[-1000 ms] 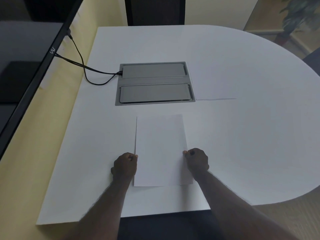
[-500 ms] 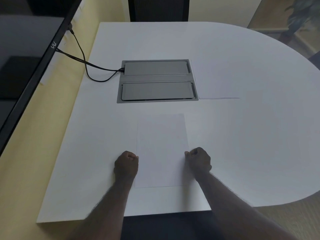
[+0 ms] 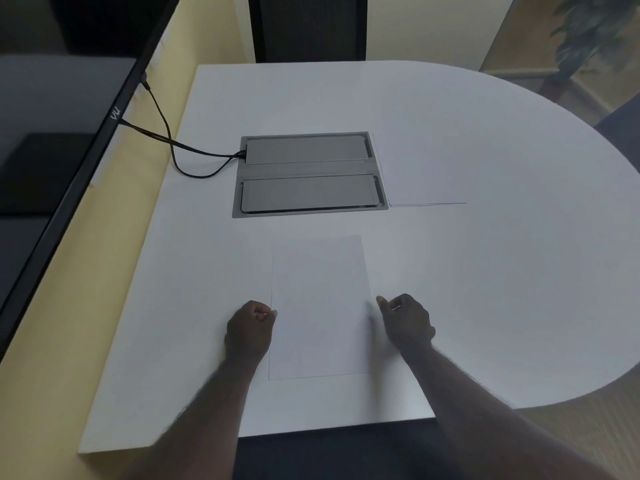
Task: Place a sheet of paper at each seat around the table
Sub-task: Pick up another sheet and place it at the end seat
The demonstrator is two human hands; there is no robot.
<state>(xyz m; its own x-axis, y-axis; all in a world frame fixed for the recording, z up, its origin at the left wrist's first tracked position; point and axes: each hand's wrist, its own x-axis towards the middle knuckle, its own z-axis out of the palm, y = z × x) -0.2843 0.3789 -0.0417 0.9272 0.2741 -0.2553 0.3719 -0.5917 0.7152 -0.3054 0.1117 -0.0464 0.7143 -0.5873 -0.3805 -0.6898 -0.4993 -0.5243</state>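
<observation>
A white sheet of paper (image 3: pixel 320 306) lies flat on the white table (image 3: pixel 485 271), straight in front of me near the front edge. My left hand (image 3: pixel 250 329) is a closed fist at the sheet's left edge, with the thumb tip touching that edge. My right hand (image 3: pixel 406 320) has curled fingers and sits just off the sheet's right edge, a small gap between thumb and paper. More white paper (image 3: pixel 426 168) lies to the right of the grey panel, its edges faint.
A grey power panel (image 3: pixel 308 174) is set into the table's middle, with a black cable (image 3: pixel 173 147) running left to a large monitor (image 3: pixel 69 168). A dark chair (image 3: pixel 308 29) stands at the far side, another seat (image 3: pixel 623 116) at the right edge.
The sheet, slightly raised between both pinching hands a second ago, now lies flat. My right hand has drawn off its right edge; my left hand stays at the left edge.
</observation>
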